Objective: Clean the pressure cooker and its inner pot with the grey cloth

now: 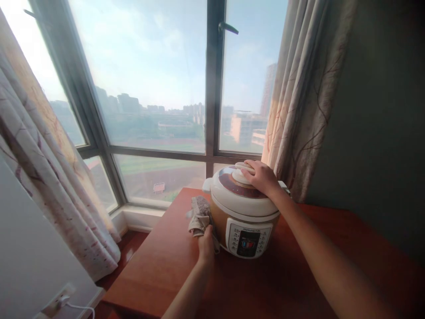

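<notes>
A white and brown electric pressure cooker [219,221] stands upright on the reddish wooden table [159,257], its control panel facing me. My right hand [262,177] rests on top, its fingers closed around the pale lid handle [241,176]. Low on the cooker's left side, my left hand [206,243] grips a crumpled grey-beige cloth [199,215]. The cloth lies against or very close to the cooker's wall; exact contact is hard to make out. Part of the lid is covered by my right hand and forearm.
Behind the table are large windows [156,88] with dark frames. Patterned curtains hang at the left [49,155] and right [299,88]. A wall socket [59,301] with a plugged-in white cord sits at lower left. The table's left edge drops to the floor.
</notes>
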